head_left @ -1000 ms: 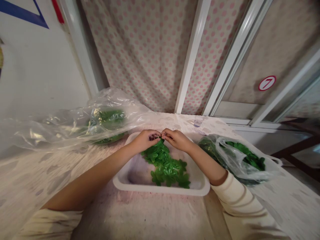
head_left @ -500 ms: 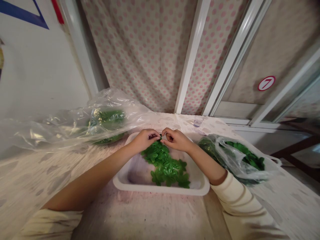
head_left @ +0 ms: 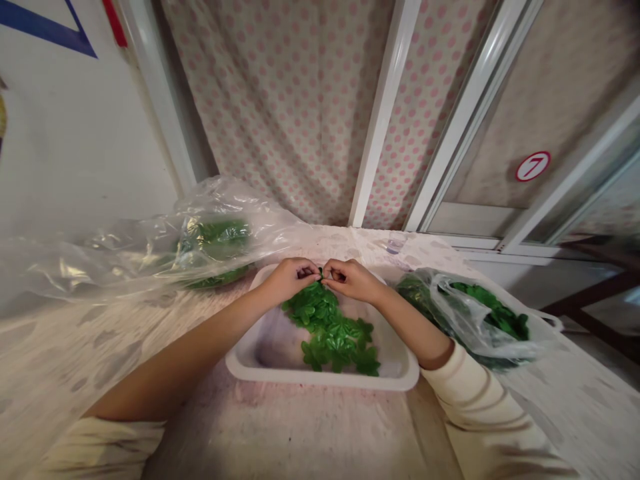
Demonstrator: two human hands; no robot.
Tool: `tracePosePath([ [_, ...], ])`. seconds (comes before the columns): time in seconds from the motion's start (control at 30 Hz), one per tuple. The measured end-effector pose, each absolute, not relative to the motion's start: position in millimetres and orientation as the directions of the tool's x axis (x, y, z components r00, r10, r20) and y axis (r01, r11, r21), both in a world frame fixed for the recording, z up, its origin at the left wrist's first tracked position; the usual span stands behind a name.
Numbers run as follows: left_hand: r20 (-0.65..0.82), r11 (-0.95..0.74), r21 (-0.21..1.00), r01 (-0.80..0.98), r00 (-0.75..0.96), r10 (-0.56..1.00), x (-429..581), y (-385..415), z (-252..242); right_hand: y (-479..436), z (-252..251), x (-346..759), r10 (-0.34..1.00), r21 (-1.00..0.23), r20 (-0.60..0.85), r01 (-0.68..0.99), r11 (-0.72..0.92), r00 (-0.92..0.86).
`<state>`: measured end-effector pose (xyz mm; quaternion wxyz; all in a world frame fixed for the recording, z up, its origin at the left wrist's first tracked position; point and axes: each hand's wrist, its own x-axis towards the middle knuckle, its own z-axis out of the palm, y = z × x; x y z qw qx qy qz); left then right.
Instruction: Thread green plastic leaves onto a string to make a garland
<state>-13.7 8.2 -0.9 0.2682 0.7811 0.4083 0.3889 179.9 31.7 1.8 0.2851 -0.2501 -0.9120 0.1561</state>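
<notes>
My left fingers (head_left: 308, 282) pinch a small green piece (head_left: 321, 272) at the far side of the white tray (head_left: 320, 379); right fingers (head_left: 334, 285) meet it, grip unclear. Slack pinching could drop it onto the leaves (head_left: 334, 339).

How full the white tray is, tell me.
Partly filled: green leaf-shaped pieces lie across the middle of the white tray, whose near left corner shows bare.
</notes>
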Motion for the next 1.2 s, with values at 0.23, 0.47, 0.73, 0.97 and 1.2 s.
tracePosePath([
  [0.23, 0.401, -0.535, 0.713, 0.454, 0.362, 0.842, -13.6, 7.8, 0.7, 33.4, 0.3, 179.4, 0.551, -0.414, 0.438, 0.385, 0.825, -0.710],
  [0.47, 0.425, -0.545, 0.675, 0.497, 0.342, 0.838, -14.6, 8.7, -0.8, 31.0, 2.2, 179.1, 0.544, -0.391, 0.446, 0.393, 0.832, -0.710],
  [0.73, 0.424, -0.513, 0.699, 0.498, 0.290, 0.858, -13.0, 4.8, 3.3, 29.5, 4.5, 179.5, 0.535, -0.379, 0.440, 0.390, 0.839, -0.721],
  [0.97, 0.418, -0.486, 0.743, 0.461, 0.247, 0.874, -14.2, 7.6, -0.2, 30.2, 2.4, 179.6, 0.538, -0.373, 0.458, 0.396, 0.839, -0.708],
  [1.2, 0.385, -0.488, 0.770, 0.410, 0.310, 0.869, -13.4, 7.7, -1.3, 30.9, 2.6, 179.9, 0.533, -0.375, 0.469, 0.388, 0.842, -0.705],
])
